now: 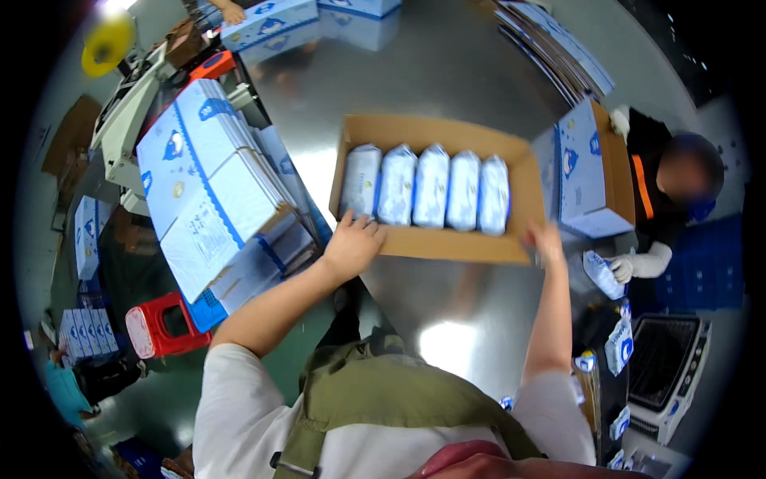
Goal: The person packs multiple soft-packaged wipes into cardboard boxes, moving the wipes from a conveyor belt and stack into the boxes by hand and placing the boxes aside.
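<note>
Crosswise before the person, the open brown carton sat on the steel table, its long axis running left to right, the right end slanting slightly nearer. Inside, five wrapped packs lay side by side, long axes near to far, with a gap between the last and the right wall. The left hand was nearer the packs: its fingers bent over the near left corner, just beside the leftmost one. The right hand, blurred, was at the near right corner, the gap on its left. Whether either hand pinched the cardboard could not be told.
</note>
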The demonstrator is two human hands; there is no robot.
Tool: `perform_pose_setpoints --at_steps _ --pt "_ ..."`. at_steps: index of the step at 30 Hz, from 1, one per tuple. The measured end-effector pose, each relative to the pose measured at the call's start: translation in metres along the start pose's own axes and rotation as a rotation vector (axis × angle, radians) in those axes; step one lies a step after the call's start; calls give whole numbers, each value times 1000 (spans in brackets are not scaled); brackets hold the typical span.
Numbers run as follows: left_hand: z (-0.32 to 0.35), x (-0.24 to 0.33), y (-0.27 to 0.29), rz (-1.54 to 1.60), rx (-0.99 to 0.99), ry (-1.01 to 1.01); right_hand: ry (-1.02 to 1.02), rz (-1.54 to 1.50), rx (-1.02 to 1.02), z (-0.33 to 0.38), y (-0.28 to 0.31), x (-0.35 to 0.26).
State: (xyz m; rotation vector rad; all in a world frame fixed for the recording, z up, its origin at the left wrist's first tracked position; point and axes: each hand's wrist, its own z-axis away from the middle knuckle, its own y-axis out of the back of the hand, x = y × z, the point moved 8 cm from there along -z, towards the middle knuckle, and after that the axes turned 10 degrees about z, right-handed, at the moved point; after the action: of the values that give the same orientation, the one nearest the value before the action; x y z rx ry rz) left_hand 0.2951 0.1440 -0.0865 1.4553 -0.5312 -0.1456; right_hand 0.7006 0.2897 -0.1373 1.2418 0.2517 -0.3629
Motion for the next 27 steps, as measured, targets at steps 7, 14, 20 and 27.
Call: perform_pose_setpoints --at_steps 7,14,20,27 --pt "-26 -88 31 -289 -201 -126 -74 -1075 152 192 -113 -45" --pt "-15 -186 96 -270 143 161 -108 -1496 -50 111 -119 -186" --pt "173 -289 162 27 533 871 -33 -1502 -111 -98 -117 -323" --pt "420 -332 27 501 564 1668 497 -484 -635 -45 -328 -503"
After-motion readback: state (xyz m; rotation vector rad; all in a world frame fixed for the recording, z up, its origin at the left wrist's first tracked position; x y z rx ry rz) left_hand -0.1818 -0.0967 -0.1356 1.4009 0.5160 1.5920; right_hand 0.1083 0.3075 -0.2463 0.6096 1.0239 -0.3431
